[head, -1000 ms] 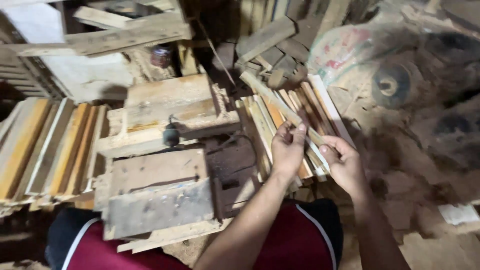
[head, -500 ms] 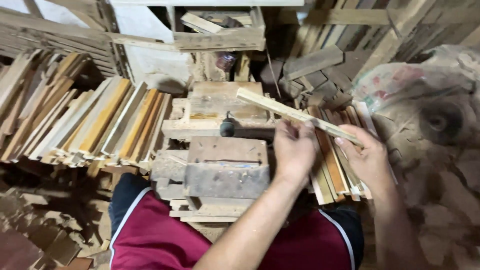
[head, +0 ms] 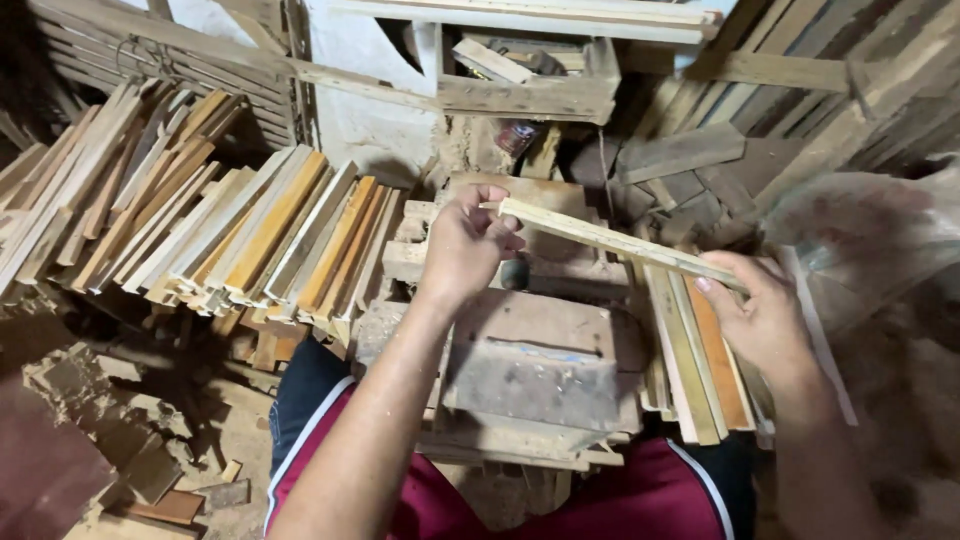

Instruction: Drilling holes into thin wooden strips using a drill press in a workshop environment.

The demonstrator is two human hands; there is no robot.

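Note:
A long pale wooden strip is held level over a rough wooden work block. My left hand pinches its left end, and my right hand grips its right end. Under my right hand lies a bundle of similar strips, some orange-toned. A small dark knob sits on the block just below the strip.
A large stack of cut wooden strips lies to the left. A wooden crate stands at the back. Scrap boards lean at the back right, next to a plastic sack. Offcuts litter the floor at lower left.
The view has swung left and up. One strip has been lifted off the right bundle and now spans both hands above the block; my left hand moved left to its far end.

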